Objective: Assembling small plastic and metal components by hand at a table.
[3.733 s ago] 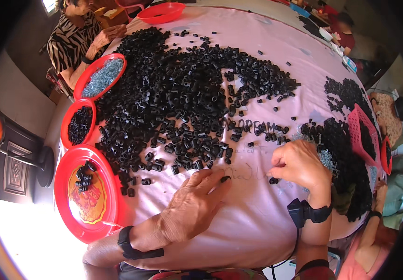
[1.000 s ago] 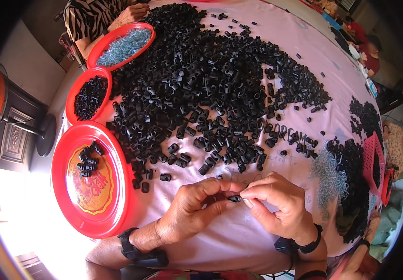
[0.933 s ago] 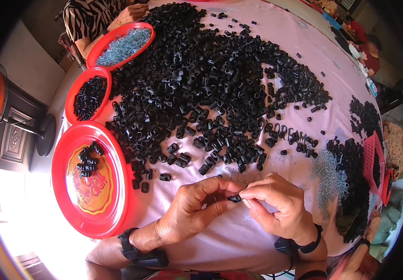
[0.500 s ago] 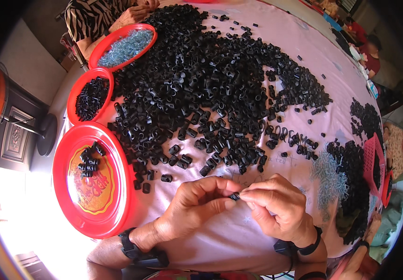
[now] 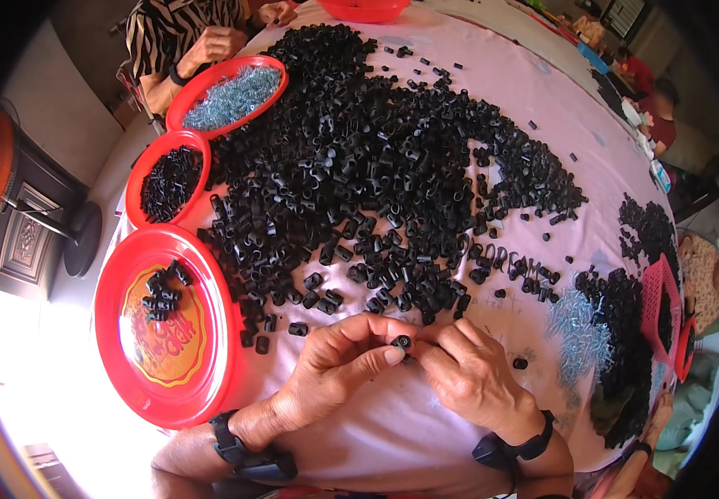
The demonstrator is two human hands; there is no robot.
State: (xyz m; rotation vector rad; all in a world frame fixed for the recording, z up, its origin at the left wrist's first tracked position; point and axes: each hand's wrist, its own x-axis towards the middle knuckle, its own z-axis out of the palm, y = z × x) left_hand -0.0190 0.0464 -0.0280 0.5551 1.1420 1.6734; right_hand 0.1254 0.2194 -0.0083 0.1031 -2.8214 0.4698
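You have your left fingers pinched on a black part, its round end facing up. Your right fingers are curled just beside it; you cannot tell whether they grip anything, as their tips are hidden. Beyond your fingers, a black pile spreads over the desk. A red plate lies left of them, a loose piece right of them, and pale bits farther right.
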